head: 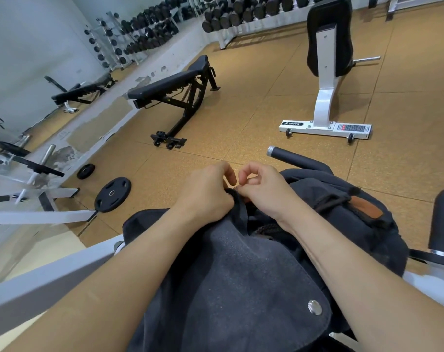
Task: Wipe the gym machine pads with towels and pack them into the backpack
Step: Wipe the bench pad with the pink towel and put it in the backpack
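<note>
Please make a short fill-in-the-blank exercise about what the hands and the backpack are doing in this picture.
1. Both hands work at the top opening of the dark ____.
2. The flap toward the camera carries a round metal ____.
3. Two black weight ____ lie on the floor.
Missing words: backpack; snap; plates.

Your dark canvas backpack (241, 275) sits right before you on the white-framed gym machine (50, 283), its flap toward you. Your left hand (205, 191) and right hand (264, 189) meet at its far rim, each pinching the edge. Left of the backpack, two black round weight plates (112, 191) lie on the floor. Beyond them stands a black adjustable bench (170, 90); to its right, a white-framed upright seat (327, 72). Dumbbell racks (241, 13) line the far wall.
</note>
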A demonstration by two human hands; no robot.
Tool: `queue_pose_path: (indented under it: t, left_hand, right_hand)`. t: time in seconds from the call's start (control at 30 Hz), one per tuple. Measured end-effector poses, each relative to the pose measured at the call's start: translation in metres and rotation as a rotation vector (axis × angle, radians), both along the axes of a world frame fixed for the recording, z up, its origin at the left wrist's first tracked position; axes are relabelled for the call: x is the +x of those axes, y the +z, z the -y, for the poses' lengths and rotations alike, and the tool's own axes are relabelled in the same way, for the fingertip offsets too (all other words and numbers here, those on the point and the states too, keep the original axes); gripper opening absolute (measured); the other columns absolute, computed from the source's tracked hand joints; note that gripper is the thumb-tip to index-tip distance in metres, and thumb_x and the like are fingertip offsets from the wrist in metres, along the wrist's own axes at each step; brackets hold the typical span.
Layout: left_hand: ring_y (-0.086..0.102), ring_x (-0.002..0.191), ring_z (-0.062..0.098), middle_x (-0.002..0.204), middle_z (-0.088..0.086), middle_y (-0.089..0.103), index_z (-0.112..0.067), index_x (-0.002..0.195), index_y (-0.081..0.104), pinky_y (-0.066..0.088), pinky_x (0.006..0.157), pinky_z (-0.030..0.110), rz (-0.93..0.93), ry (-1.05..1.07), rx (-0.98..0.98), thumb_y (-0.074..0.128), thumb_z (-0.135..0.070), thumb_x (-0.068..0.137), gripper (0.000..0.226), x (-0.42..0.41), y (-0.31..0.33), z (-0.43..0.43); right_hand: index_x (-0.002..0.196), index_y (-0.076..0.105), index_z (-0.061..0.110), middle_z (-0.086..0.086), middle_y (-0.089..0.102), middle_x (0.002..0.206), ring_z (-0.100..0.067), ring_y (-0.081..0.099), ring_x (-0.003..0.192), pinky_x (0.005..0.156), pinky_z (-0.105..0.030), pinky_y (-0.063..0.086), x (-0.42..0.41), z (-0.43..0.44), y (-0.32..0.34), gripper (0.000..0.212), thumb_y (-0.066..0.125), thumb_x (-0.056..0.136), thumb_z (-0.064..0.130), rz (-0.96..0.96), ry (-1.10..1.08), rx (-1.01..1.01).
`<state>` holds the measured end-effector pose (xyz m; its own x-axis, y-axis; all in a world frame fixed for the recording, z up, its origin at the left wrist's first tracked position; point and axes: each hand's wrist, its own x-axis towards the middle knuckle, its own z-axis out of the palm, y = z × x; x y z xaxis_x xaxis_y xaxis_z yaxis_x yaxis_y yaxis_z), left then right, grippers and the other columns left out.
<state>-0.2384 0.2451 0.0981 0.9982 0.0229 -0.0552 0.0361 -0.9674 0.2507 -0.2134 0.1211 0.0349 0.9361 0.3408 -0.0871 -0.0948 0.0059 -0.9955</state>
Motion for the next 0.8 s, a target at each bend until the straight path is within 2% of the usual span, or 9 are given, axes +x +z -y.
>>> queue_pose_path:
  t: [0.07, 0.13, 0.27, 0.43, 0.5, 0.57, 0.67, 0.73, 0.8]
  left_hand:
    - [0.058, 0.08, 0.015, 0.079, -0.009, 0.063, -0.024, 0.088, 0.06, 0.047, 0.07, 0.028, 0.008, 0.006, -0.022, 0.068, -0.006, 0.074, 0.024, 0.001, 0.0, -0.001]
    - [0.055, 0.071, 0.01, 0.072, -0.009, 0.062, -0.025, 0.081, 0.061, 0.042, 0.063, 0.019, -0.005, 0.037, -0.097, 0.073, -0.004, 0.073, 0.025, 0.002, 0.0, -0.005]
    - [0.056, 0.063, 0.012, 0.065, -0.005, 0.061, -0.023, 0.073, 0.063, 0.047, 0.069, 0.027, -0.078, 0.14, -0.274, 0.076, 0.002, 0.071, 0.028, 0.004, -0.001, -0.014]
    - [0.06, 0.07, 0.015, 0.072, -0.002, 0.065, -0.027, 0.08, 0.063, 0.05, 0.073, 0.032, -0.159, 0.142, -0.21, 0.076, -0.009, 0.073, 0.023, 0.005, -0.009, -0.017]
    - [0.062, 0.078, 0.014, 0.079, -0.005, 0.067, -0.028, 0.088, 0.065, 0.05, 0.073, 0.032, -0.188, 0.091, -0.021, 0.078, -0.039, 0.074, 0.022, 0.002, -0.003, -0.024]
    - [0.061, 0.076, 0.01, 0.078, -0.009, 0.066, -0.029, 0.086, 0.068, 0.051, 0.07, 0.031, -0.24, 0.047, 0.195, 0.066, -0.066, 0.074, 0.039, -0.006, 0.014, -0.036]
    - [0.062, 0.071, 0.007, 0.074, -0.009, 0.069, -0.025, 0.08, 0.071, 0.048, 0.066, 0.026, -0.373, 0.007, 0.102, 0.064, -0.051, 0.086, 0.028, -0.022, 0.051, -0.064]
    - [0.065, 0.079, 0.009, 0.08, -0.011, 0.07, -0.024, 0.085, 0.071, 0.047, 0.073, 0.029, -0.269, 0.042, 0.003, 0.06, -0.039, 0.093, 0.02, -0.027, 0.057, -0.081]
    - [0.062, 0.092, 0.017, 0.088, -0.011, 0.066, -0.027, 0.091, 0.066, 0.042, 0.077, 0.033, -0.048, 0.132, 0.155, 0.052, -0.039, 0.097, 0.019, -0.027, 0.042, -0.09]
  right_hand:
    - [0.069, 0.048, 0.02, 0.01, 0.043, 0.045, -0.011, 0.034, 0.048, 0.054, -0.028, 0.031, -0.002, -0.003, 0.0, 0.027, 0.055, 0.083, -0.002, 0.049, -0.041, -0.034]
    - [0.066, 0.046, 0.022, 0.013, 0.04, 0.042, -0.008, 0.031, 0.046, 0.052, -0.026, 0.03, -0.004, -0.007, 0.001, 0.028, 0.054, 0.08, -0.001, 0.097, -0.074, -0.067]
    - [0.063, 0.047, 0.021, 0.011, 0.044, 0.051, -0.008, 0.036, 0.049, 0.052, -0.025, 0.031, -0.006, -0.012, 0.004, 0.023, 0.055, 0.076, 0.003, 0.17, -0.06, -0.133]
    - [0.076, 0.052, 0.021, 0.008, 0.053, 0.064, -0.01, 0.045, 0.061, 0.063, -0.029, 0.039, -0.009, -0.01, 0.0, 0.02, 0.071, 0.078, 0.015, 0.156, 0.095, -0.216]
    - [0.089, 0.054, 0.019, 0.003, 0.057, 0.073, -0.011, 0.048, 0.063, 0.065, -0.029, 0.041, -0.008, -0.003, 0.0, 0.02, 0.072, 0.081, 0.015, 0.116, 0.228, -0.255]
    - [0.094, 0.054, 0.019, 0.001, 0.058, 0.078, -0.012, 0.049, 0.064, 0.063, -0.028, 0.041, -0.003, 0.003, 0.003, 0.026, 0.072, 0.081, 0.007, 0.051, 0.243, -0.229]
    - [0.087, 0.052, 0.021, 0.004, 0.054, 0.074, -0.011, 0.049, 0.063, 0.058, -0.024, 0.039, 0.001, 0.003, 0.006, 0.029, 0.074, 0.08, 0.004, -0.009, 0.094, -0.193]
    - [0.086, 0.051, 0.024, 0.006, 0.056, 0.078, -0.014, 0.054, 0.074, 0.065, -0.027, 0.043, -0.004, -0.004, 0.006, 0.026, 0.074, 0.081, 0.011, 0.096, -0.05, -0.291]
    - [0.1, 0.053, 0.025, 0.006, 0.056, 0.095, -0.017, 0.055, 0.092, 0.08, -0.032, 0.046, -0.016, -0.005, 0.017, 0.019, 0.066, 0.087, 0.021, 0.335, -0.096, -0.484]
